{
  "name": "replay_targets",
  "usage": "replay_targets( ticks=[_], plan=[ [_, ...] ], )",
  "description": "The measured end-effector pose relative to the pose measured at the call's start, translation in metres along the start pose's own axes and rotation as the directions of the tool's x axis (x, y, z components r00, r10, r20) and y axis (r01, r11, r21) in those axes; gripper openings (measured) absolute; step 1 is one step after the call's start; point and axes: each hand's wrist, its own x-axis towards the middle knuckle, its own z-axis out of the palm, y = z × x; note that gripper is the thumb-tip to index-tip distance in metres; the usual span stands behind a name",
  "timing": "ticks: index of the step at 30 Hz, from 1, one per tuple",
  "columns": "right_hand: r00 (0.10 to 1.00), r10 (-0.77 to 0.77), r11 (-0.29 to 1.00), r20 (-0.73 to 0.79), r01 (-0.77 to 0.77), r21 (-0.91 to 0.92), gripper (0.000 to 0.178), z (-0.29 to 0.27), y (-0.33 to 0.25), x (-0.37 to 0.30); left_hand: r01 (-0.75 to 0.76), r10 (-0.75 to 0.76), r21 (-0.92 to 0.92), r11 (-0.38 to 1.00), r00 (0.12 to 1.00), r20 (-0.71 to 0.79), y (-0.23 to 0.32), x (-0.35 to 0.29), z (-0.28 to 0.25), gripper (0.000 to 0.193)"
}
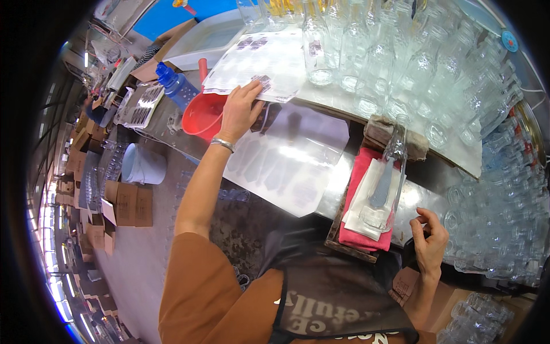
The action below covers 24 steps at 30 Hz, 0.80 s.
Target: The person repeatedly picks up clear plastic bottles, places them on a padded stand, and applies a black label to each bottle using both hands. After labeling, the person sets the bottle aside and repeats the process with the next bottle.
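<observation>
My left hand (pixel 242 112), with a bracelet at the wrist, lies over the front edge of printed white sheets (pixel 229 71). Its fingers stretch across the paper; the thumb sits lower, near a dark printed patch. In front of it is a shiny pale sheet (pixel 286 163) with faint bottle-shaped marks. A clear glass bottle (pixel 395 198) with a grey patch lies on a folded white cloth (pixel 356 209) over a pink-red cloth (pixel 361 172), its neck against a worn padded block (pixel 418 143). Beside it my right hand (pixel 431 241) is raised, fingers curled toward the thumb; any contents are unclear.
Clear glass bottles (pixel 378 63) crowd the back and right of the bench. Left stand a red basin (pixel 203 114), a blue water bottle (pixel 175 86) and a white tray (pixel 206 43). On the floor are a white bucket (pixel 143 163) and cardboard boxes (pixel 132 203).
</observation>
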Motion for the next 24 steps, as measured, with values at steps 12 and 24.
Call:
replay_targets(
  ticks=[12, 24],
  plan=[
    [0.998, -0.021, 0.999, 0.063, 0.022, -0.026, 0.026, 0.007, -0.001, 0.009, 0.635, -0.716, 0.333, 0.697, 0.591, 0.371, -0.226, -0.077, -0.008, 0.041],
    [0.998, -0.033, 0.996, 0.05, 0.037, -0.08, 0.025, 0.0, -0.003, 0.003, 0.027, -0.025, 0.077, 0.997, 0.999, -0.021, 0.003, -0.006, 0.014, 0.05]
  ],
)
